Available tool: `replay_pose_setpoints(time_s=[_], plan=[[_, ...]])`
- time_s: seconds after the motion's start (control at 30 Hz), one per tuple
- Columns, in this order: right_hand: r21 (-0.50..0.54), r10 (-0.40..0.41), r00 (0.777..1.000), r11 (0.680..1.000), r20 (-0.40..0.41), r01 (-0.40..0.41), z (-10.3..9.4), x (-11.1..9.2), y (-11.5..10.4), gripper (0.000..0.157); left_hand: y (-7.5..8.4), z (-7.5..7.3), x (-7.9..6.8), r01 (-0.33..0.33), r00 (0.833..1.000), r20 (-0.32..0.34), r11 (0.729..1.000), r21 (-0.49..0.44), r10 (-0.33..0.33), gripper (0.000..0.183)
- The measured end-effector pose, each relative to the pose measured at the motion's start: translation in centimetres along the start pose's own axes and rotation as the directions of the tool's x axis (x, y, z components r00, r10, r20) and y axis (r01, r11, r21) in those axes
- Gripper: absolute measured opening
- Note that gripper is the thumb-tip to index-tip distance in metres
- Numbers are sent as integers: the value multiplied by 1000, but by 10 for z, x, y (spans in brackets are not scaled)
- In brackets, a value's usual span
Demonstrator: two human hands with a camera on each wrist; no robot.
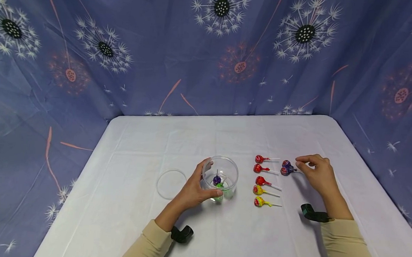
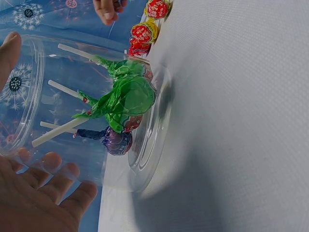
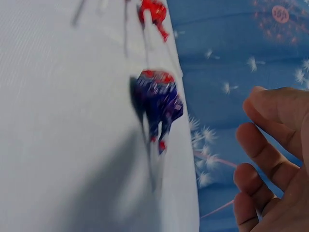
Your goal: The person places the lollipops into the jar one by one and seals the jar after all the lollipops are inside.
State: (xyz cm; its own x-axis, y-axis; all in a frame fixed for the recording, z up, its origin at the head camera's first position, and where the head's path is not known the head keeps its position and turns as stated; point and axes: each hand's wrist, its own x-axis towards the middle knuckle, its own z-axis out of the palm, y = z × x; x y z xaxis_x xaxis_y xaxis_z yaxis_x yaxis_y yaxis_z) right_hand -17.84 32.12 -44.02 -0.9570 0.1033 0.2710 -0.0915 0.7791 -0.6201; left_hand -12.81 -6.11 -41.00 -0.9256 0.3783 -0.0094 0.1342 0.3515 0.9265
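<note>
My left hand [image 1: 193,190] grips a clear plastic jar [image 1: 237,178], its thumb on the near side and fingers round the far side. Inside, a purple-wrapped lollipop [image 2: 117,142] and several green-wrapped lollipops [image 2: 130,96] stand heads down, sticks pointing up toward the open rim. My right hand [image 1: 318,174] hovers over the right of the table, fingers loosely bent and nothing between them. Just left of its fingertips, two purple lollipops [image 1: 285,171] lie close together, overlapping, their sticks toward the hand.
Between the jar and the purple pair, three red lollipops [image 1: 260,180] and two yellow lollipops [image 1: 258,201] lie in a column, sticks pointing right. A clear round lid [image 1: 159,182] lies left of the jar. The white-covered table [image 1: 139,140] meets a blue dandelion-patterned curtain [image 1: 153,63] behind.
</note>
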Motion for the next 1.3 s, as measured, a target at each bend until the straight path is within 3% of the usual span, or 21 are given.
replay_pose_setpoints(time_s=[0.27,0.57,0.9,1.3], plan=[[-37,62,995,998,73,-59,2,-3,20,24,0,0,0,4,1000,-2,1000,-7,-4,93],[-87,77,995,994,56,-72,9,-7,39,21,-1,0,0,4,1000,5,1000,-12,-4,94],[-79,46,996,996,77,-40,12,-6,49,17,-2,1,1,11,1000,3,1000,-10,-11,95],[-76,130,986,990,103,-122,17,-5,51,22,-4,2,2,19,1000,-2,1000,-17,-19,94]])
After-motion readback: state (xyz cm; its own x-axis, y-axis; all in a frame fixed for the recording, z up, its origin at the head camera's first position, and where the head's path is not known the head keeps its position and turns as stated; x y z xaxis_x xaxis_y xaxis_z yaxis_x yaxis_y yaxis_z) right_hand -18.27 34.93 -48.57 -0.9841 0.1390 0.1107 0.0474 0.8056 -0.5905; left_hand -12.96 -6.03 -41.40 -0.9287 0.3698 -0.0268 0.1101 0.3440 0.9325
